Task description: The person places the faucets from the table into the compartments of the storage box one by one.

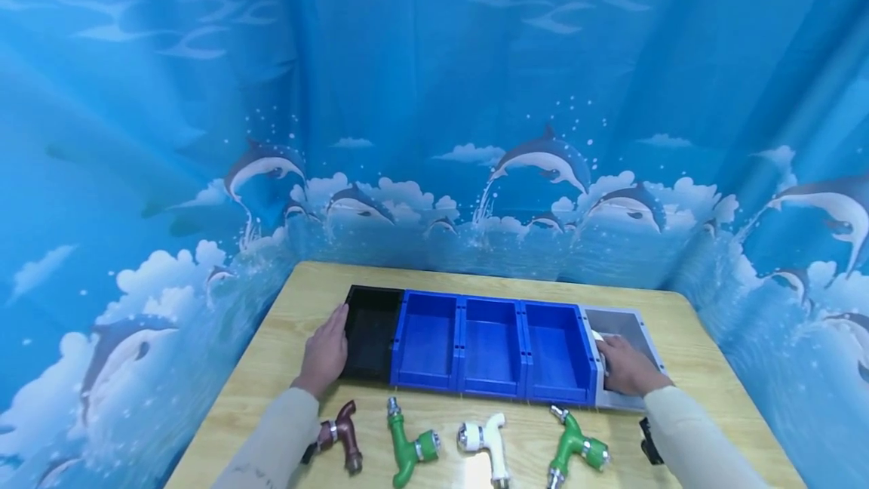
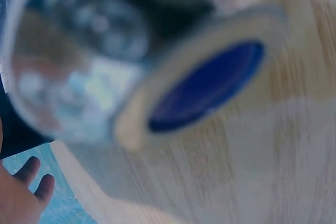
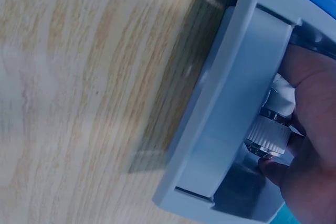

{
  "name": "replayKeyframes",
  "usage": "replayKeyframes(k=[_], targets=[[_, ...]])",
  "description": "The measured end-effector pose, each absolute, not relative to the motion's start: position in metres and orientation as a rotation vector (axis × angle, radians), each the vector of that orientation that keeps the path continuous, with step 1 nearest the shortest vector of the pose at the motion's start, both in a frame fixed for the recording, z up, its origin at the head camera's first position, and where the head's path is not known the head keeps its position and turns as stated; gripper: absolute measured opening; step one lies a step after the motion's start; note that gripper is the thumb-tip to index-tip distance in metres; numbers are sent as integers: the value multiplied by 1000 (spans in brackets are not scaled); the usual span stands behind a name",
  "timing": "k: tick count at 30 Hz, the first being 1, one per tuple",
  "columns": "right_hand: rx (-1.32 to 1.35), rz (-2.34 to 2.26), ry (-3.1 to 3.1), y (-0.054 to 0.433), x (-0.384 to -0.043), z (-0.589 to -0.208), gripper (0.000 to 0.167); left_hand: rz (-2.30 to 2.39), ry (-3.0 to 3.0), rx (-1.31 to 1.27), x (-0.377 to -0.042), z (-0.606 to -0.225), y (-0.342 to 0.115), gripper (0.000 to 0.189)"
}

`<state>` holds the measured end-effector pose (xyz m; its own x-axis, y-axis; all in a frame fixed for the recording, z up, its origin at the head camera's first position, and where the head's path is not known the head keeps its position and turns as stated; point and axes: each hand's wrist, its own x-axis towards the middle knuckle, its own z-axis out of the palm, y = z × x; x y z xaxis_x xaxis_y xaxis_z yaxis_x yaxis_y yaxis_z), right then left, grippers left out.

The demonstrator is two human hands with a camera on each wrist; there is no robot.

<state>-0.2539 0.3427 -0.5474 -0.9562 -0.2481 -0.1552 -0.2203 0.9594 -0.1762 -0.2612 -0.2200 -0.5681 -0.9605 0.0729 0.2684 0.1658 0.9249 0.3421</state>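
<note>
My right hand (image 1: 627, 368) reaches down into the grey bin (image 3: 239, 98) at the right end of the row. It grips a white tap (image 3: 269, 134) with a ribbed collar and metal rings; my fingers and palm hide part of it. At the other end of the row, my left hand (image 1: 326, 351) lies along the left side of the black bin (image 1: 372, 334), its fingers extended and holding nothing. In the left wrist view, the fingers (image 2: 44, 188) show at the lower left, beside a large blurred shiny object (image 2: 79, 93) with a blue disc.
Three blue bins (image 1: 490, 342) stand between the black and grey ones. Along the table's front lie a brown tap (image 1: 348, 436), a green tap (image 1: 405, 447), a white tap (image 1: 493, 444) and another green tap (image 1: 572, 444). A dolphin-printed curtain (image 1: 434, 96) surrounds the wooden table (image 1: 699, 353).
</note>
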Motion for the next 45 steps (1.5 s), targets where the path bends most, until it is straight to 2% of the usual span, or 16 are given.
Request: replayKeyframes(k=[33, 45], targets=[[-230, -250, 2823, 338, -251, -541, 68, -556, -2811, -204, -260, -575, -219, 56], [-301, -289, 2882, 342, -247, -537, 64, -553, -2802, -201, -263, -574, -220, 56]])
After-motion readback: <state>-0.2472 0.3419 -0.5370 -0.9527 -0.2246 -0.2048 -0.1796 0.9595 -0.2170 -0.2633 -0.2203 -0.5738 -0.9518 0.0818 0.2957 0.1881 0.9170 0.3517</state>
